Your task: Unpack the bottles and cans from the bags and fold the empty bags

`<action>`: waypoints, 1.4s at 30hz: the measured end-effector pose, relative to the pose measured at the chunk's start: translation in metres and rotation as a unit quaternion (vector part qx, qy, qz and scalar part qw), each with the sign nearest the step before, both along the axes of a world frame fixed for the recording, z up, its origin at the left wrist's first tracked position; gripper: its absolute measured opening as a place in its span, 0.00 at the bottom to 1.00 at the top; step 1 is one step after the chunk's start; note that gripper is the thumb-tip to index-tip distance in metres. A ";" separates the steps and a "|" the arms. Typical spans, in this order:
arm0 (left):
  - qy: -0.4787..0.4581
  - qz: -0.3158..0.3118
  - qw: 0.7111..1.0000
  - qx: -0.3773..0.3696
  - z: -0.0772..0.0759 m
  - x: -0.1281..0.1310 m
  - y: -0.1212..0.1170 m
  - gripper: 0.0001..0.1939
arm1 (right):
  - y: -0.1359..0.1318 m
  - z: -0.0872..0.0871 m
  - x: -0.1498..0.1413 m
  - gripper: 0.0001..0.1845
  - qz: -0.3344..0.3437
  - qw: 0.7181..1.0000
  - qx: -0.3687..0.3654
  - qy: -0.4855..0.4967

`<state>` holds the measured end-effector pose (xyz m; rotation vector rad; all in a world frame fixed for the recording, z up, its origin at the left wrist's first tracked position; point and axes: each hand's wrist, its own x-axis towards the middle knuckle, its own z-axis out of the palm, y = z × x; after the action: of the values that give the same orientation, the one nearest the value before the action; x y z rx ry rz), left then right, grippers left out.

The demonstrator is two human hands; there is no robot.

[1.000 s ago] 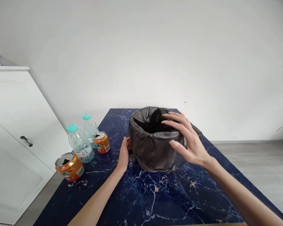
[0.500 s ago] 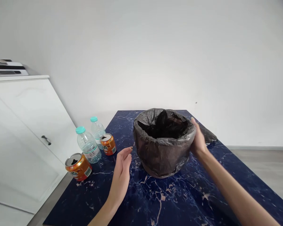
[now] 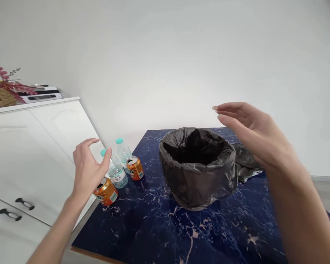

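Observation:
My left hand point(image 3: 89, 167) is raised with thumb and fingers apart, overlapping the nearer water bottle point(image 3: 117, 172) and the nearer orange can point(image 3: 107, 192) from my view. Whether it touches the bottle I cannot tell; the hand looks empty. Behind them stand a second bottle point(image 3: 123, 151) with a turquoise cap and another orange can point(image 3: 135, 168). A trash bin point(image 3: 199, 183) lined with a black bag stands upright on the table, the bag folded over its rim. Up and to the right of it, my right hand point(image 3: 250, 126) hovers open, holding nothing.
The blue marble-patterned table point(image 3: 159, 227) carries everything. More black plastic bag point(image 3: 244, 161) lies right of the bin. At left stands a white cabinet point(image 3: 52, 146), topped by a woven basket point(image 3: 1, 97) with red sprigs. A white wall point(image 3: 165, 66) closes off the back.
My right hand has let go of the bin's side and risen up and to the right. My left hand has moved left from beside the bin to the bottles and cans. The view has turned left.

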<state>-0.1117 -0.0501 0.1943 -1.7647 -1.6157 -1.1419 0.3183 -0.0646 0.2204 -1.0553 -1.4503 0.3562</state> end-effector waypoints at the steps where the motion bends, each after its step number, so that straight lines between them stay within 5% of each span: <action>1: 0.003 0.017 0.999 -0.028 0.004 -0.005 0.010 0.30 | -0.005 0.001 -0.001 0.16 -0.005 1.000 0.005 -0.005; 5: 0.063 0.092 0.971 -0.213 0.023 -0.005 0.052 0.40 | -0.014 0.000 0.000 0.19 0.014 0.999 0.007 -0.051; 8: 0.126 0.133 0.936 -0.300 0.030 0.004 0.078 0.37 | -0.014 -0.004 -0.001 0.22 0.036 0.992 -0.008 -0.121; 12: 0.145 0.114 0.934 -0.306 0.027 0.009 0.092 0.24 | -0.012 -0.007 -0.004 0.23 0.030 0.985 -0.024 -0.167; 17: 0.127 0.086 0.944 -0.291 0.024 0.014 0.087 0.20 | -0.005 -0.009 0.001 0.23 0.040 0.983 -0.036 -0.173; 22: 0.103 0.064 0.968 -0.220 0.044 0.032 0.076 0.21 | 0.009 -0.014 0.008 0.27 0.031 0.984 -0.067 -0.162; 26: 0.040 -0.065 0.997 -0.022 0.076 0.062 0.058 0.19 | 0.019 -0.018 0.007 0.32 0.043 0.988 -0.091 -0.118; 28: -0.002 -0.178 0.981 0.080 0.094 0.083 0.043 0.18 | 0.022 -0.020 0.006 0.33 0.071 0.990 -0.102 -0.063; 31: -0.042 -0.301 0.944 0.131 0.119 0.115 0.017 0.21 | 0.024 -0.022 0.004 0.34 0.106 0.986 -0.128 0.019; 36: -0.070 -0.434 0.895 0.072 0.141 0.157 -0.013 0.16 | 0.025 -0.025 0.004 0.35 0.132 0.975 -0.173 0.050; 42: -0.075 -0.486 0.866 -0.092 0.130 0.189 -0.006 0.14 | 0.027 -0.025 0.003 0.32 0.154 0.973 -0.172 0.025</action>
<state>0.0778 -0.0558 0.3240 -2.8065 -0.8535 -1.5873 0.3211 -0.0374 0.1955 -1.0837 -1.5414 0.8767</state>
